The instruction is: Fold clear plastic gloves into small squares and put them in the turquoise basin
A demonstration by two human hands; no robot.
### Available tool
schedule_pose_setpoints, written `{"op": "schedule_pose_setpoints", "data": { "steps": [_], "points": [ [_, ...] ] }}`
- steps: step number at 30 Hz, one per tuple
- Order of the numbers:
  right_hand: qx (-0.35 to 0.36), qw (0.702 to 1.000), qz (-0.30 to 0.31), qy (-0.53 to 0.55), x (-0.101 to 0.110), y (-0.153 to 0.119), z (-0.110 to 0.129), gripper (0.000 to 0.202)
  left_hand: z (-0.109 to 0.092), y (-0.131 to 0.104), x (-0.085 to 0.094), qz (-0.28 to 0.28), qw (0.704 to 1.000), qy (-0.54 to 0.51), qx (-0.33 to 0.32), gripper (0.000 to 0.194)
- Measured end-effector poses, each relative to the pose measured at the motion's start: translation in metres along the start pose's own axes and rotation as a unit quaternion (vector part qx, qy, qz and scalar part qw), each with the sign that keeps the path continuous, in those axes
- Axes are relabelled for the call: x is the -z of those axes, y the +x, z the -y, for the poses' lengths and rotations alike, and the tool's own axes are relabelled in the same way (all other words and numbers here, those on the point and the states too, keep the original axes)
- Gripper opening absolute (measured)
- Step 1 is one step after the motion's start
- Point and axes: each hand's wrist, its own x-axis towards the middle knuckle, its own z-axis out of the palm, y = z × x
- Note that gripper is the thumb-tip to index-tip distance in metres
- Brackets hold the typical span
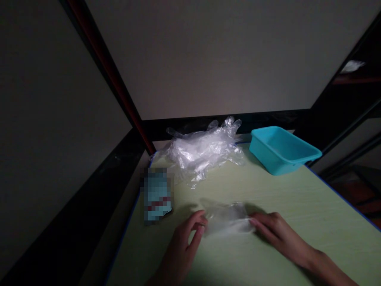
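Observation:
A piece of thin clear plastic (228, 219), slightly blurred, stretches between my two hands just over the pale green table (285, 202). My left hand (190, 234) pinches its left end between thumb and fingers. At the right end, my right hand (272, 228) has its fingers closed on the plastic. Beyond the hands, a crumpled heap of clear plastic gloves (199, 151) lies at the back of the table, with several glove fingers sticking up.
A turquoise basin (274, 159) stands at the table's back right edge. At the left edge lies a pixelated light blue item (157, 194). Pale wall panels (214, 59) rise behind and to the left. Dark shelving (357, 79) is at the right.

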Motion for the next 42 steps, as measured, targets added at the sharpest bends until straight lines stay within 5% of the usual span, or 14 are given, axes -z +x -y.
{"op": "schedule_pose_setpoints", "data": {
  "steps": [8, 17, 21, 26, 31, 42],
  "points": [
    [-0.126, 0.987, -0.064, 0.078, -0.015, 0.021, -0.002, 0.021, -0.003, 0.018, -0.008, -0.047, 0.992, -0.095, 0.074, 0.035],
    [-0.188, 0.972, -0.117, 0.082, -0.026, 0.021, -0.011, 0.038, -0.002, 0.019, -0.013, -0.082, 0.989, -0.101, 0.077, 0.037],
    [-0.201, 0.971, -0.12, 0.047, -0.028, 0.022, -0.01, 0.039, 0.0, 0.028, -0.008, -0.06, 0.996, -0.032, 0.066, 0.034],
    [-0.198, 0.972, -0.126, 0.028, -0.029, 0.021, -0.007, 0.034, -0.01, 0.065, -0.003, 0.01, 0.976, 0.217, -0.018, 0.018],
    [-0.204, 0.97, -0.129, 0.01, -0.028, 0.021, -0.004, 0.034, -0.014, 0.094, -0.015, 0.026, 0.968, 0.246, -0.051, 0.011],
    [-0.193, 0.968, -0.152, -0.047, -0.03, 0.019, 0.002, 0.032, 0.001, 0.094, -0.012, 0.04, 0.973, 0.223, -0.055, 0.015]
  ]
}}
